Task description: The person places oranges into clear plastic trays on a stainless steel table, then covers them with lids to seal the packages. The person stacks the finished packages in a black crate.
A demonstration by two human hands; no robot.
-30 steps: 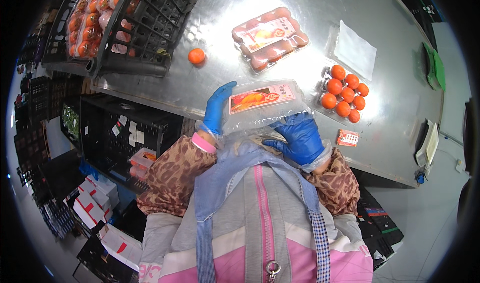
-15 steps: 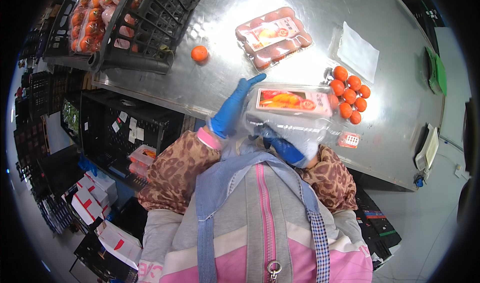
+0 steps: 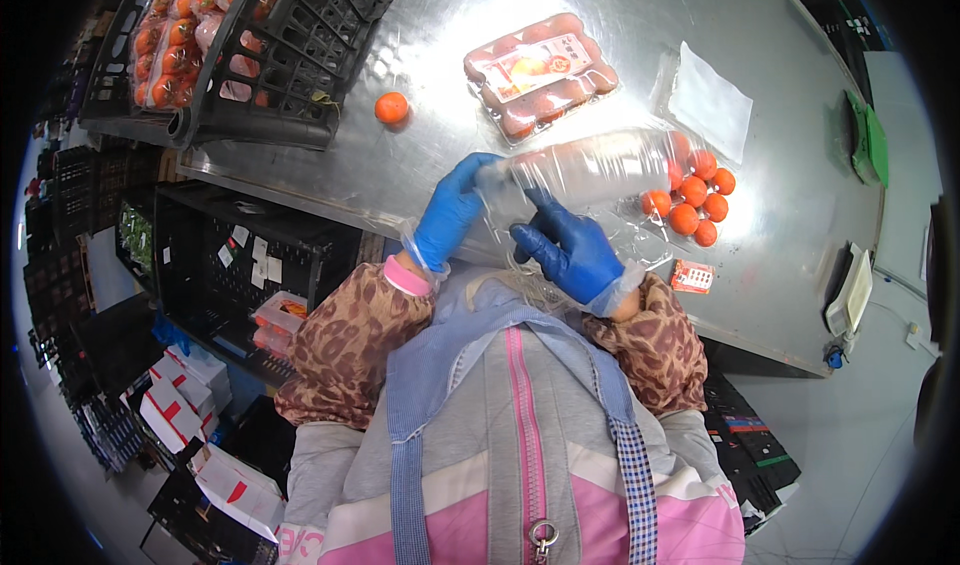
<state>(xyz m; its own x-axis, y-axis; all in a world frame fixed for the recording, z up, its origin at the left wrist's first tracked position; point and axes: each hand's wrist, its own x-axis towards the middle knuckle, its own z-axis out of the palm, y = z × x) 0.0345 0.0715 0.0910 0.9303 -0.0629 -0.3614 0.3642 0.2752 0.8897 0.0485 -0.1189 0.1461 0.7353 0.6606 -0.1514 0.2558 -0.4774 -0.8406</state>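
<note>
A black plastic crate [image 3: 262, 105] with lattice walls stands at the left end of the steel worktop [image 3: 420, 75], close to its near edge. A white sheet [image 3: 712, 102] lies toward the right edge, where something flat and green [image 3: 868, 137] sits — its exact kind is hard to tell. By the near right corner is a cream-coloured slab-like object [image 3: 848, 290]. Below the near edge, at left, another black crate [image 3: 225, 290] carries pale paper labels [image 3: 262, 260]; leafy greens [image 3: 135, 235] show beyond it. Lower still are white cartons [image 3: 240, 487] marked with red — and, at lower right, a dark stack [image 3: 752, 435].
</note>
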